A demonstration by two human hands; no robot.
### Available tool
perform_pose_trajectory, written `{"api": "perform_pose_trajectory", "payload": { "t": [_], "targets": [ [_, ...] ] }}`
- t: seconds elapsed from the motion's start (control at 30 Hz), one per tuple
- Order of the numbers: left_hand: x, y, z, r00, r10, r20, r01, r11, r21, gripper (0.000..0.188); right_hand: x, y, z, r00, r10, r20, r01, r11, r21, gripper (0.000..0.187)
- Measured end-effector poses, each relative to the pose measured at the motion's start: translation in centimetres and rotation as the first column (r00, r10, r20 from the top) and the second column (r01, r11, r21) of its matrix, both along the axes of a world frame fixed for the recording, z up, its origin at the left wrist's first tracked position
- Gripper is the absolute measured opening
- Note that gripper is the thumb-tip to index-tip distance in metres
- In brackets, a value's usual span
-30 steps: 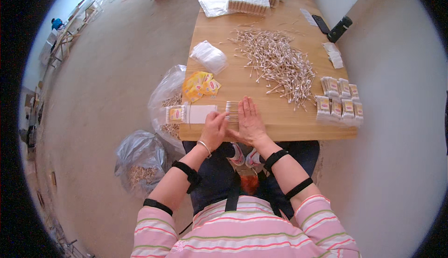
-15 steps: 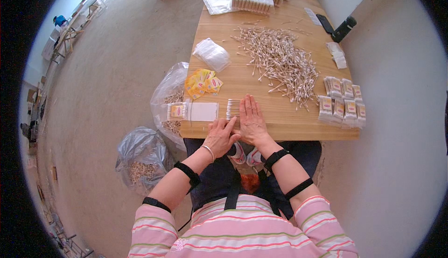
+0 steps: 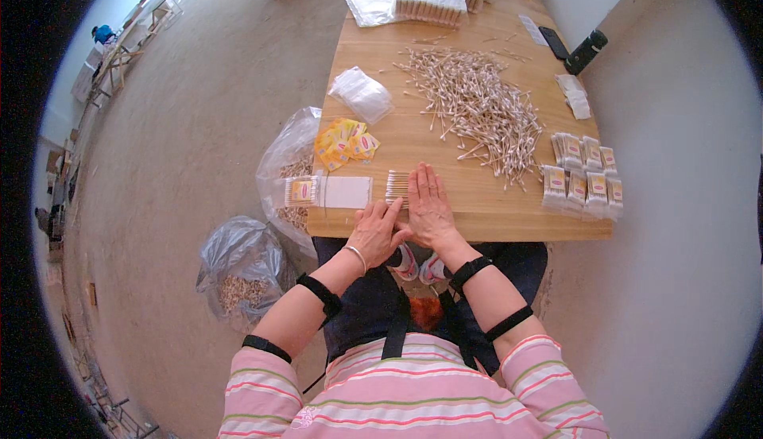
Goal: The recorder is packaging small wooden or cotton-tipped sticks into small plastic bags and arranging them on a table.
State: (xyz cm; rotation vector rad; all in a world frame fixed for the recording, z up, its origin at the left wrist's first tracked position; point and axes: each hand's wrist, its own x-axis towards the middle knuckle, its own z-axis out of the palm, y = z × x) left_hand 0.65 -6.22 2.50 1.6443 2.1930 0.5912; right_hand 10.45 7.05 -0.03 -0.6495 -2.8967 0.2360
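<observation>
A neat row of cotton swabs [image 3: 396, 185] lies side by side near the front edge of the wooden table [image 3: 477, 224]. My right hand [image 3: 431, 208] rests flat along the row's right side, fingers together and pointing away from me; it may cover more swabs. At the row's near end, the fingertips of my left hand [image 3: 377, 231] touch the swabs, its index finger stretched out. Left of the row is a white card-like rectangle [image 3: 348, 192], beside a clear bag of swabs with a yellow label [image 3: 301, 191]. Farther off spreads a large loose heap of cotton swabs [image 3: 485, 109].
Yellow labels [image 3: 346, 143] and clear empty bags [image 3: 362, 93] lie at the left. Filled swab packs [image 3: 584, 177] stand at the right edge, with a phone [image 3: 552, 42] and dark bottle [image 3: 586, 52] beyond. Plastic sacks of swabs [image 3: 246, 264] sit on the floor.
</observation>
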Motion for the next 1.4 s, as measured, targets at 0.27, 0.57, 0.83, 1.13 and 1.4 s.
{"api": "perform_pose_trajectory", "payload": {
  "t": [0.27, 0.57, 0.83, 1.13, 1.4],
  "targets": [
    [0.0, 0.8, 1.0, 0.999, 0.028, 0.017, -0.028, 1.0, -0.005, 0.064, 0.0, 0.1, -0.4, 0.999, -0.01, 0.042, 0.005, 0.992, 0.125, 0.087],
    [-0.3, 1.2, 1.3, 1.0, 0.001, -0.003, -0.001, 0.998, -0.068, 0.064, 0.2, -0.1, 0.5, 0.998, -0.006, 0.065, 0.004, 0.999, 0.039, 0.081],
    [-0.4, 1.7, 1.0, 0.998, 0.042, -0.038, -0.044, 0.998, -0.037, 0.063, 0.1, 0.0, 0.1, 0.995, -0.012, 0.099, 0.007, 0.999, 0.046, 0.079],
    [-0.7, 1.8, 1.2, 0.999, 0.038, 0.017, -0.037, 0.998, -0.056, 0.062, 0.0, -0.3, 0.5, 0.993, -0.015, 0.12, 0.008, 0.998, 0.065, 0.081],
    [-1.1, 2.7, 1.5, 0.996, 0.071, 0.051, -0.064, 0.991, -0.119, 0.066, -0.1, -0.3, 0.7, 0.997, -0.014, 0.073, 0.014, 1.0, -0.009, 0.081]
  ]
}}
